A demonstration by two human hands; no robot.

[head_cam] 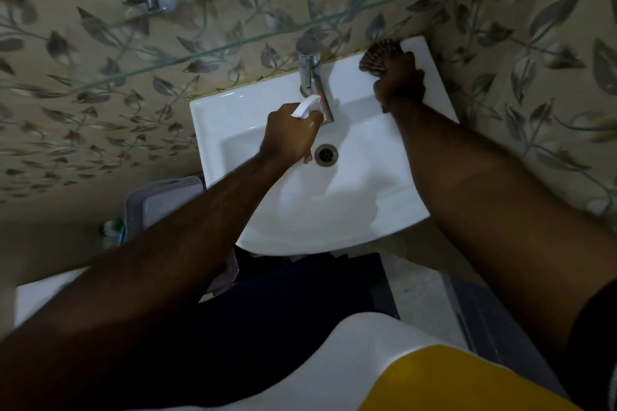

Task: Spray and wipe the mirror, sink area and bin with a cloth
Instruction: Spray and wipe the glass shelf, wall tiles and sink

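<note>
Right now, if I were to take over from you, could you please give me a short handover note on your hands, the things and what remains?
Left hand grips the spray bottle over the basin, its nozzle by the tap.
Right hand holds the brown cloth bunched on the back right corner of the sink rim.
Done: the sink wipe is under way; the mirror is out of view, so I cannot tell.
Left: the rest of the sink area, then the grey container below the sink's left side, probably the bin.
</note>
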